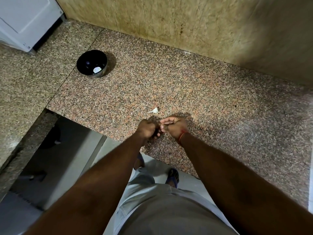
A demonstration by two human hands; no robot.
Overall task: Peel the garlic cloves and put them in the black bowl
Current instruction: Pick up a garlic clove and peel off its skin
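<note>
My left hand point(147, 128) and my right hand point(175, 126) meet fingertip to fingertip just above the granite counter's point(194, 92) front edge. Both are curled shut on a small garlic clove that their fingers almost wholly hide. One white garlic clove point(154, 110) with a thin tail lies on the counter just beyond my hands. The black bowl point(81, 63) stands far to the left rear, with a pale clove point(96, 70) inside it.
A stained beige stone wall point(186, 22) runs along the back of the counter. A white appliance point(25, 22) occupies the far left corner. The counter has a cut-out at the lower left, with floor below. A red thread circles my right wrist.
</note>
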